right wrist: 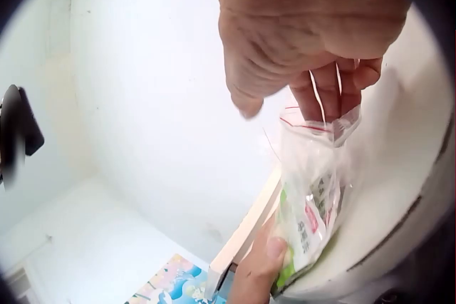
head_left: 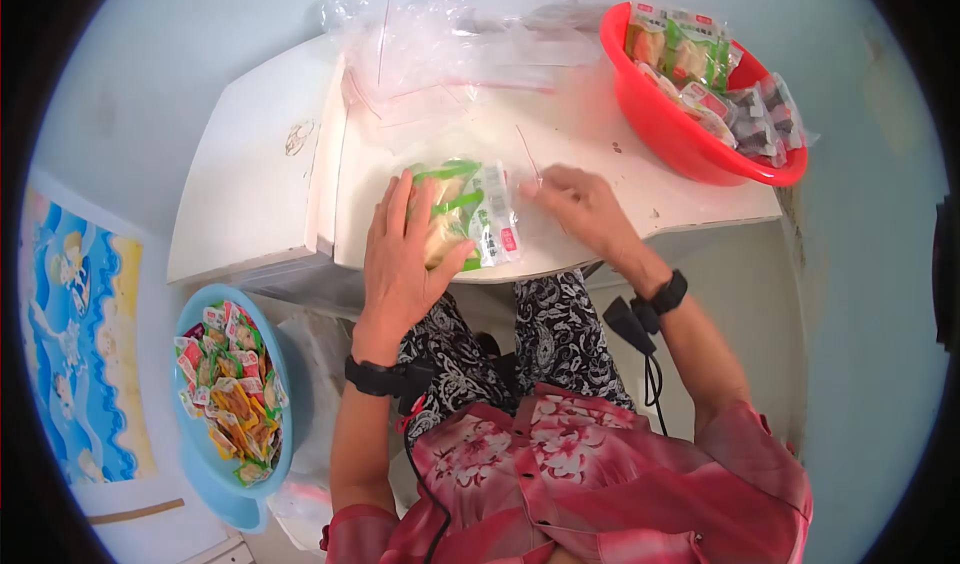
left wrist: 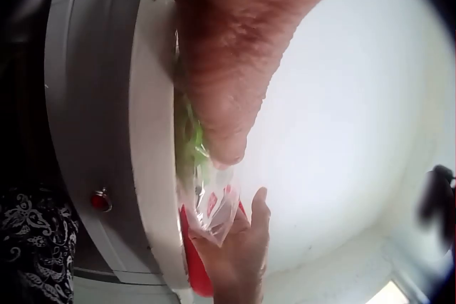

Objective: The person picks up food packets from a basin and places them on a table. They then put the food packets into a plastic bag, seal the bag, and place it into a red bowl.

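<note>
Packed snacks with green-and-white wrapping lie at the desk's front edge. In the right wrist view they sit inside a clear zip bag with red lines along its mouth. My left hand lies over the packs with fingers spread, thumb along their near side. To the right, my right hand is at the bag's mouth. Its fingers reach down at the bag's opening, and its thumb stands apart from them. The fingertips are hidden by the bag's rim.
Clear plastic bags are piled at the desk's back. A red basin with packed snacks stands at the back right. Low on the left, a blue basin holds many small colourful packets. A raised white cabinet top borders the desk's left side.
</note>
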`<action>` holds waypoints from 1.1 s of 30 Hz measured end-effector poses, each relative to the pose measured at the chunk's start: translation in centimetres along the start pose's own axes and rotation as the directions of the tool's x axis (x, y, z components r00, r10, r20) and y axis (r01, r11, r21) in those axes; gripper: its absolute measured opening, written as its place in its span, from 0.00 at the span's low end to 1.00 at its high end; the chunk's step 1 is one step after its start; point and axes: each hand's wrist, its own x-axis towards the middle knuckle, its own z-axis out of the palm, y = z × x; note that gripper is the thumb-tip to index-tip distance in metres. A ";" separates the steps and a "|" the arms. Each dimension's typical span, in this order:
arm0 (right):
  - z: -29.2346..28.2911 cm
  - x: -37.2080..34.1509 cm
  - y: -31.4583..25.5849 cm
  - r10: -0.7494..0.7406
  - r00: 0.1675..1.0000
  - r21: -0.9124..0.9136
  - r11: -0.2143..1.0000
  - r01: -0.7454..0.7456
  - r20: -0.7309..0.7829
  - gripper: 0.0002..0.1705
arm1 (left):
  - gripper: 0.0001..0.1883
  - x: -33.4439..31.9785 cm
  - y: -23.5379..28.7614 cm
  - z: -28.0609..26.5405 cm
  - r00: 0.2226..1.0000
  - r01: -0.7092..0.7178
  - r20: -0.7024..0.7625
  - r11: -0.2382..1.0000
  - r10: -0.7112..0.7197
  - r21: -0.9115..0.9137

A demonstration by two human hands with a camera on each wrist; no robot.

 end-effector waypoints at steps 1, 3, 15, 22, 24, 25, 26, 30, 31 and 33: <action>0.5 -0.7 1.0 -0.091 0.995 -0.046 0.995 0.088 -0.047 0.19 | 0.43 -0.1 0.3 0.1 1.000 0.000 -0.005 0.998 0.000 0.055; 1.7 -1.6 2.3 -0.273 0.953 -0.148 0.956 0.254 -0.128 0.19 | 0.44 -0.3 0.7 0.0 1.000 0.021 0.010 0.994 -0.022 0.103; -2.3 3.9 4.0 -0.359 0.849 -0.208 0.931 0.299 -0.388 0.11 | 0.35 -0.5 3.4 -1.6 0.996 0.090 0.020 0.995 -0.089 -0.042; -2.1 1.5 2.7 -0.482 0.721 -0.517 0.832 0.200 -0.498 0.26 | 0.26 0.8 1.6 -1.4 0.946 0.219 -0.185 0.945 -0.267 -0.242; -1.3 -0.7 1.1 -0.390 0.781 -0.473 0.870 0.139 -0.487 0.29 | 0.26 1.8 -0.5 0.6 0.927 0.213 -0.234 0.925 -0.294 -0.316; -0.9 -1.4 0.9 -0.309 0.835 -0.461 0.884 0.076 -0.455 0.30 | 0.26 2.3 -1.5 1.7 0.915 0.209 -0.259 0.913 -0.310 -0.351; -0.6 -2.0 0.9 -0.222 0.880 -0.451 0.893 0.009 -0.420 0.31 | 0.27 2.7 -2.3 2.7 0.917 0.228 -0.228 0.901 -0.326 -0.369; 1.0 -2.4 1.5 -0.215 0.908 -0.388 0.919 0.064 -0.359 0.33 | 0.23 3.3 0.6 2.0 0.968 0.240 -0.020 0.943 -0.251 -0.229; 1.2 -2.3 1.4 -0.234 0.905 -0.360 0.928 0.099 -0.355 0.34 | 0.22 2.8 1.5 1.8 0.977 0.201 -0.022 0.956 -0.211 -0.215; 1.1 -1.7 1.5 -0.188 0.914 -0.310 0.948 0.073 -0.360 0.32 | 0.18 1.5 2.3 1.6 0.973 0.213 -0.030 0.944 -0.228 -0.254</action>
